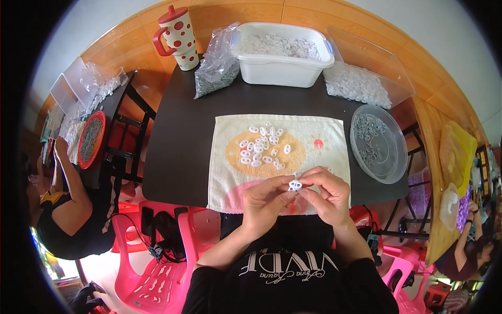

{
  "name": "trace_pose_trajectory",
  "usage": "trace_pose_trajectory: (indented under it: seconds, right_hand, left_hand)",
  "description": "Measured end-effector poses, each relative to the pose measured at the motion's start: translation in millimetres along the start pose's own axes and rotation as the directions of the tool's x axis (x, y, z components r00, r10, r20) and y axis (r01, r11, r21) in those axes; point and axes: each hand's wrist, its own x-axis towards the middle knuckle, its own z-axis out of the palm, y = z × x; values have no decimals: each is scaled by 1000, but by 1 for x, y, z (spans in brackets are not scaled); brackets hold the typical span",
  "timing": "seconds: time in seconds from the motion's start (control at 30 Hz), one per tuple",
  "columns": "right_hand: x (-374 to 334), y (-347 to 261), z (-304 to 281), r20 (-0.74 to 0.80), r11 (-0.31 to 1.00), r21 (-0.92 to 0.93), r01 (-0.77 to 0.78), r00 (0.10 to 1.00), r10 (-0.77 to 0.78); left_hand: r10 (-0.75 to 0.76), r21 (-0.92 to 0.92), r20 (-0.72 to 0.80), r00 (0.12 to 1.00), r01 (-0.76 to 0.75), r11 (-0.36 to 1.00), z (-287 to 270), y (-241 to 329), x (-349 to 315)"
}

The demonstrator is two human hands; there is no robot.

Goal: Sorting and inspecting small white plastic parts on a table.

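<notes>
Over the near edge of a towel point(332, 125), I pinch a small white plastic piece with holes point(295, 185) between the fingertips of both hands. My left hand point(263, 205) grips its left side and my right hand point(330, 198) its right side. The fingers cover part of it. Beyond my hands, a loose heap of similar white pieces point(259, 147) lies on the towel's yellow print. To the right stands a round clear tub point(387, 175), with small grey metal parts point(368, 129) in it.
Along the back of the dark table point(178, 141) stand a spotted tumbler point(179, 39), a bag of grey parts point(217, 73), a white bin of white pieces point(282, 73) and a clear box point(358, 86). Pink chairs point(157, 277) flank me. Other people point(68, 220) sit at both sides.
</notes>
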Motion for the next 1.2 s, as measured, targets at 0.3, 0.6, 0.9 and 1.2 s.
trace_pose_trajectory:
  seconds: [0.3,0.6,0.9,1.2]
  right_hand:
    - [-7,6,1,15,995,-86,45,999,-44]
    - [-14,10,1,-21,972,204,-115,992,122]
    - [-12,23,1,-316,977,196,-80,939,140]
    - [-20,29,-4,-214,987,107,-116,967,137]
  left_hand:
    - [36,25,-22,999,-35,999,-1,-10,0]
    - [113,67,11,993,-114,991,2,-6,-1]
    - [412,822,291,863,-446,354,-15,10,12]
    - [394,861,246,886,-386,331,-27,18,18]
